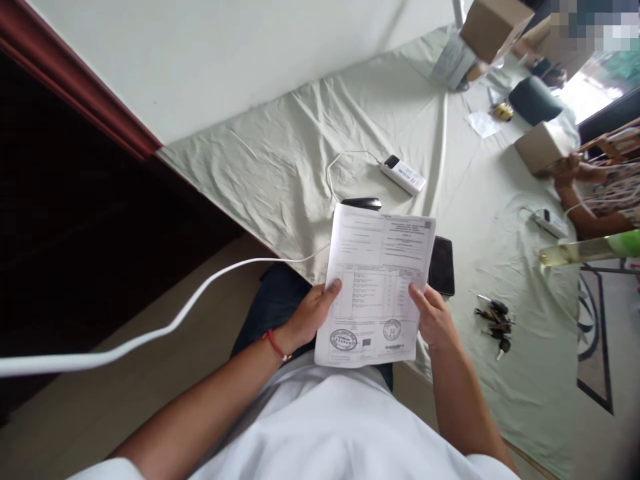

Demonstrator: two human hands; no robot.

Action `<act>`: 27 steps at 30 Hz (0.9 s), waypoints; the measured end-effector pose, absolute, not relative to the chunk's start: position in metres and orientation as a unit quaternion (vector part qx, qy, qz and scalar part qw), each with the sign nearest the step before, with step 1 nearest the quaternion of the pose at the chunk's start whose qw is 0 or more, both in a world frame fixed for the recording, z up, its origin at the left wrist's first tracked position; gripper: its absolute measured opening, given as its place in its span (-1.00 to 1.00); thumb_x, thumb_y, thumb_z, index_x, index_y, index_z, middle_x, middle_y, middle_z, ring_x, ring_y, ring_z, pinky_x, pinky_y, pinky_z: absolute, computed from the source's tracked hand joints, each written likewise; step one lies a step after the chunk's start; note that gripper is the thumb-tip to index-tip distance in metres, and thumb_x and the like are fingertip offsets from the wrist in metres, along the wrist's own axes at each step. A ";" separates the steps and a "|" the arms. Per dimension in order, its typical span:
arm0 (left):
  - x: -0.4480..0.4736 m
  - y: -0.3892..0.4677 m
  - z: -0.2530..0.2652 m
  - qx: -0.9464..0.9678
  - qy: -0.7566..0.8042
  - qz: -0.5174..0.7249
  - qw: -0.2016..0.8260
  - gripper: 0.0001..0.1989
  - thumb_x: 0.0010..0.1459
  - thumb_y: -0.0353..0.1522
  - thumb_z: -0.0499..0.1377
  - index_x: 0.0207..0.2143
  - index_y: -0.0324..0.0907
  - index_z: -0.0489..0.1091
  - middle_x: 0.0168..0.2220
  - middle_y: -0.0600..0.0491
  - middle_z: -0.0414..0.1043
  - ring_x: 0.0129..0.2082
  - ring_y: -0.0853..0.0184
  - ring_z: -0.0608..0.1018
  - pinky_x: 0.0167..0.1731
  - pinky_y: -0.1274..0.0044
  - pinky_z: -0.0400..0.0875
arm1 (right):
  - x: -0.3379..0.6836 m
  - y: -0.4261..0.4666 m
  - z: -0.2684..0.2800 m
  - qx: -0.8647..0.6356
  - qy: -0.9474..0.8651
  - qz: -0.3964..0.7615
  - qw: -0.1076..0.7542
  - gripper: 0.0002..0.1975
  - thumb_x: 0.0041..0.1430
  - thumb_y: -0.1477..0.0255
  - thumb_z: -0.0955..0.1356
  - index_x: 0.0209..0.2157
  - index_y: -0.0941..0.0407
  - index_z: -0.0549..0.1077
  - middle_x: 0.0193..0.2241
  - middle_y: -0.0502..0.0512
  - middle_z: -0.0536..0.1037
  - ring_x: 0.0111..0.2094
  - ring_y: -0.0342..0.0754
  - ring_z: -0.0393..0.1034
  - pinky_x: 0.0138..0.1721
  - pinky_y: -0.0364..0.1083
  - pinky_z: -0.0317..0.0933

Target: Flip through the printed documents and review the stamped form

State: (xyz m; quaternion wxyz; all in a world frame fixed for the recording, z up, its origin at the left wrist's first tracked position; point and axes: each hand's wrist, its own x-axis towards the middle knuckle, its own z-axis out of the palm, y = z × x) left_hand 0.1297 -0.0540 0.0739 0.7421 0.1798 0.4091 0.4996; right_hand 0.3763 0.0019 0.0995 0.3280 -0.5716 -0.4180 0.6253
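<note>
A printed document [370,257], with lines of text, a table and round and oval stamps, is held up over my lap. My left hand [315,310] grips its left edge, the thumb lying on top and the fingers hidden behind. On the opposite edge my right hand [434,315] pinches the paper in the same way. Just beyond the right edge, a black smartphone [443,265] lies partly covered by the sheet. A dark, rounded object [361,203] shows above the top edge; its kind cannot be made out.
A white power bank [403,175] with a cable rests on the pale tablecloth [300,153]. Keys [496,323] lie at right, near a bottle [585,250]. Across the table, a person's hands [573,170] hold a cardboard box [540,148]. A white cable [200,300] crosses at left.
</note>
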 end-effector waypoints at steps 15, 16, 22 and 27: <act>0.129 -0.052 0.066 0.111 0.464 0.525 0.705 -0.36 0.02 0.10 0.40 -0.13 -0.29 0.57 -0.14 -0.19 0.65 0.05 -0.06 0.62 0.08 0.25 0.52 | 0.374 0.009 0.090 -0.644 -0.384 0.584 0.310 -0.49 0.11 -0.06 0.46 -0.11 0.04 0.63 -0.19 0.10 0.71 -0.27 0.09 0.65 -0.35 -0.05 0.53; 0.128 -0.052 0.066 0.102 0.462 0.523 0.709 -0.37 0.01 0.09 0.40 -0.15 -0.29 0.57 -0.14 -0.19 0.65 0.03 -0.05 0.63 0.07 0.26 0.53 | 0.375 0.009 0.089 -0.644 -0.390 0.582 0.308 -0.51 0.12 -0.05 0.46 -0.13 0.04 0.63 -0.19 0.10 0.71 -0.28 0.08 0.64 -0.35 -0.06 0.52; 0.121 -0.045 0.073 0.122 0.492 0.495 0.705 -0.45 0.02 0.06 0.40 -0.24 -0.26 0.53 -0.27 -0.08 0.63 -0.21 0.13 0.65 -0.19 0.40 0.57 | 0.383 0.010 0.091 -0.636 -0.391 0.597 0.294 -0.57 0.13 -0.02 0.46 -0.16 0.02 0.63 -0.21 0.07 0.71 -0.34 0.07 0.63 -0.38 -0.05 0.49; 0.110 -0.017 0.084 0.225 0.551 0.484 0.641 -0.58 0.18 -0.06 0.32 -0.12 -0.22 0.50 -0.31 0.02 0.55 -0.38 0.31 0.55 -0.49 0.57 0.40 | 0.391 0.015 0.102 -0.651 -0.366 0.595 0.297 -0.57 0.06 0.02 0.51 -0.21 0.07 0.62 -0.29 0.08 0.71 -0.42 0.02 0.59 -0.43 -0.09 0.46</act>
